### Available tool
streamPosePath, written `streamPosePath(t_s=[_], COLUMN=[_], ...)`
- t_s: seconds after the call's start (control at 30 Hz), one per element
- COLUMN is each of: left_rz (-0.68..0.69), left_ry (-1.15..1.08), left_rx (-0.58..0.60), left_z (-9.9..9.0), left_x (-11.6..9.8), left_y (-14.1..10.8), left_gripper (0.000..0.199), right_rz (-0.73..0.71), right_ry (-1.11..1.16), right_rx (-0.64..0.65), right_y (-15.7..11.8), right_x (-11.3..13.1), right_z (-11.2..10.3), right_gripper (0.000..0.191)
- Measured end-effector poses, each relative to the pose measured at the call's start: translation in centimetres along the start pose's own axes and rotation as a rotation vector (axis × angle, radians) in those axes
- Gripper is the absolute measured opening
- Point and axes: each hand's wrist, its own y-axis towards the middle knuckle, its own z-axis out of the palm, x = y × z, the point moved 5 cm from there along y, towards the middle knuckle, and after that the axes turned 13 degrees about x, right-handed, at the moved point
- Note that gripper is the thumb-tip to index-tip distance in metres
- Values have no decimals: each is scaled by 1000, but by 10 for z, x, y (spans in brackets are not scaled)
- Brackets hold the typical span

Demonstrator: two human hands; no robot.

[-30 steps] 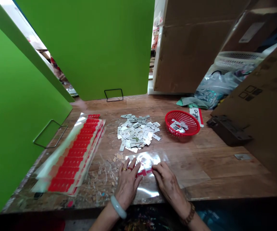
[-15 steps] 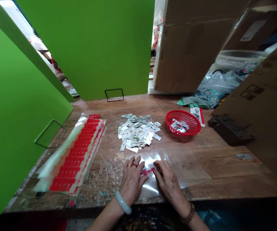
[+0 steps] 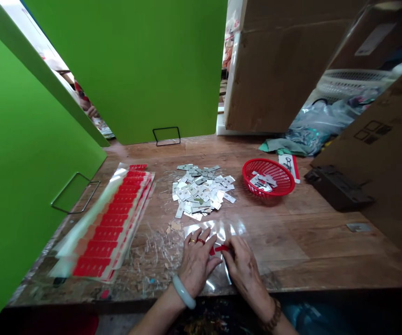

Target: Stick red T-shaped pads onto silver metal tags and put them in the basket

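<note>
A clear plastic sheet (image 3: 278, 253) lies on the table under both hands, bright with glare. My left hand (image 3: 197, 260) rests on it with the fingers stretched out, pressing it down beside a small red patch. A small red sticker strip (image 3: 221, 248) is pinched between the thumb and fingertips of my right hand (image 3: 245, 266), with its left end showing in the gap between the hands. My right fingers partly hide the rest of the strip. Just beyond the hands, a heap of small silvery metal plates (image 3: 203, 191) lies on the table.
Sheets of red stickers (image 3: 98, 232) are stacked at left. A red plastic basket (image 3: 284, 186) holding a few plates stands right of the heap. Green panels (image 3: 134, 70) and cardboard boxes (image 3: 271, 83) border the table (image 3: 326, 242). A dark metal block (image 3: 340, 188) sits at right.
My left hand has shifted slightly to the right. My right hand's fingers have curled in more, and the red strip's free end looks raised from the sheet.
</note>
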Motion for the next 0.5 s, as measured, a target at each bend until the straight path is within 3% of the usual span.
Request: streamPosePath(t_s=[0.13, 0.27, 0.5], left_rz=[-5, -8, -19], left_ry=[3, -3, -27], left_rx=[18, 31, 35], left_z=[-1, 0, 0], left_x=[-1, -2, -2], left_y=[0, -1, -3], left_gripper=[50, 49, 54], right_rz=[36, 35, 20], right_ry=[29, 34, 28], right_rx=[5, 14, -3], right_y=[3, 4, 1], right_x=[-3, -3, 1], right_z=[-3, -8, -7], right_gripper=[23, 5, 17])
